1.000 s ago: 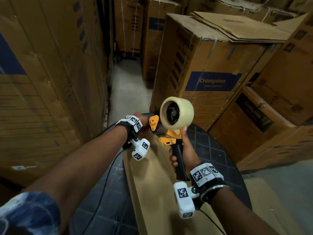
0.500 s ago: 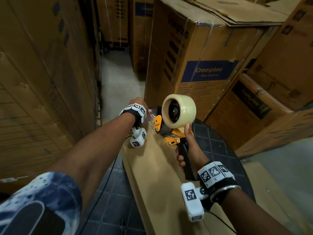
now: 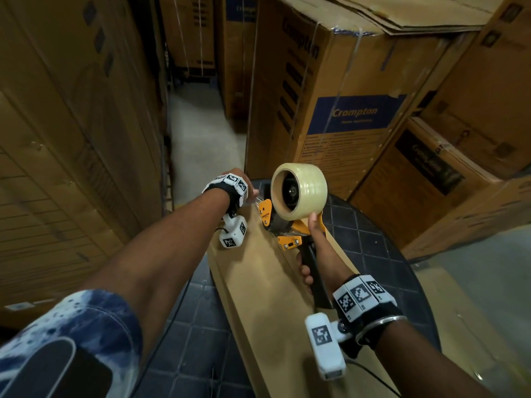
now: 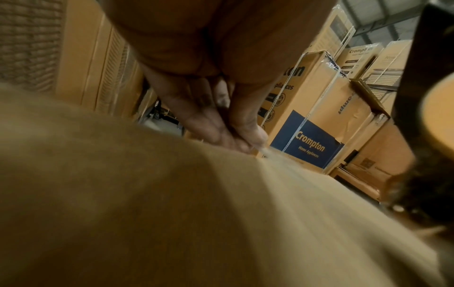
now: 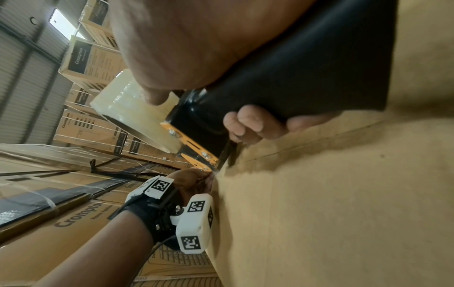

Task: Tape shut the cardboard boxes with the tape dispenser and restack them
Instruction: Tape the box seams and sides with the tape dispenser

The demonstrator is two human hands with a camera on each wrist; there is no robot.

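Two hands at work on one long cardboard box [image 3: 258, 288], which lies across a round black table [image 3: 382, 254].

My right hand [image 3: 319, 254] is wrapped round the black handle of the tape dispenser [image 3: 290, 222], thumb up against the tape roll [image 3: 300, 191], its nose down on the box top. My left hand [image 4: 221, 124] rests at the box's far end, fingers straight and pressed to the cardboard just ahead of the dispenser. Stacked cartons [image 3: 330, 90] stand around.

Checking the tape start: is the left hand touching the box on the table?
Touching. In the left wrist view the left hand's fingertips press flat on the box at its far edge.
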